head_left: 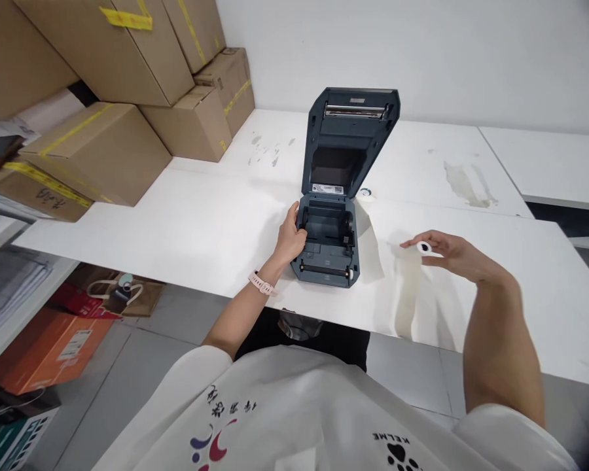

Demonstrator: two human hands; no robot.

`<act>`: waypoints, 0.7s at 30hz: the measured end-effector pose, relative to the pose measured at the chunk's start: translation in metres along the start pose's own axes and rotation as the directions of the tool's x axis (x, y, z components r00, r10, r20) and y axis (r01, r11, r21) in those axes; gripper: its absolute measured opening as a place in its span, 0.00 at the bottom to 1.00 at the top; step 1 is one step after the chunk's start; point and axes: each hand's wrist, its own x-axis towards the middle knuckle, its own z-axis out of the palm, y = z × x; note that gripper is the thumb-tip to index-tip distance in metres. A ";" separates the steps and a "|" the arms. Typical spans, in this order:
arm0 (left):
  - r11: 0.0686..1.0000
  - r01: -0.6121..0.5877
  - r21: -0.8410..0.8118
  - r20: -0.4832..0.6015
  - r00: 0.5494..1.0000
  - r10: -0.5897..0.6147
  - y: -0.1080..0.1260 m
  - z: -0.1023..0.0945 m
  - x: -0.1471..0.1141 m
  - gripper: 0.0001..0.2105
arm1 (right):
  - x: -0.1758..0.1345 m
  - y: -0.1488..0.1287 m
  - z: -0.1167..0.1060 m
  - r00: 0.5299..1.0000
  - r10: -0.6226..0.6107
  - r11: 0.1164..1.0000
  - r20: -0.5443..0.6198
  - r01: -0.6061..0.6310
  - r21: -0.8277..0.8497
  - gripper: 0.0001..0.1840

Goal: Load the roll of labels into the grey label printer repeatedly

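A dark grey label printer (pixel 324 252) stands on the white table, its lid (pixel 348 140) raised and tilted back. The inside bay shows no roll in it. My left hand (pixel 290 237) grips the printer's left side, thumb over the rim and fingers mostly hidden behind the wall. To the right of the printer, my right hand (pixel 451 255) holds a small white paper roll (pixel 423 248) by its ends between thumb and fingers. From the roll a pale strip of paper (pixel 408 297) hangs down toward the table's front edge.
Cardboard boxes (pixel 98 154) with yellow tape are stacked at the back left. A strip of paper (pixel 370 242) lies beside the printer, and a small ring-shaped thing (pixel 366 192) is behind it. Stains (pixel 468 185) mark the table (pixel 216 229). An orange box (pixel 49 350) stands low at the left.
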 end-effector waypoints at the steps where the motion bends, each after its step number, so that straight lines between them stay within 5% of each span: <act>1: 1.000 0.001 -0.004 -0.001 1.000 -0.001 -0.001 0.000 0.000 0.44 | 0.014 0.001 0.008 0.999 -0.002 1.000 -0.034 0.002 0.007 0.23; 6: 1.000 0.005 -0.019 0.007 1.000 -0.005 0.001 0.000 -0.001 0.44 | 0.063 -0.006 0.033 0.998 -0.051 0.993 -0.045 0.056 0.107 0.27; 10: 1.000 -0.026 -0.005 0.000 1.000 0.026 0.004 0.000 -0.003 0.42 | 0.065 -0.010 0.011 0.992 -0.064 0.993 0.106 0.053 0.104 0.32; 14: 0.999 -0.016 -0.038 -0.009 1.000 0.016 0.003 0.001 -0.002 0.43 | 0.092 -0.016 -0.006 0.999 -0.017 0.975 -0.043 0.026 0.223 0.40; 21: 0.994 0.000 -0.112 0.001 1.000 0.000 0.003 0.003 -0.001 0.43 | 0.157 -0.060 0.038 1.000 -0.011 0.960 -0.028 0.019 0.280 0.49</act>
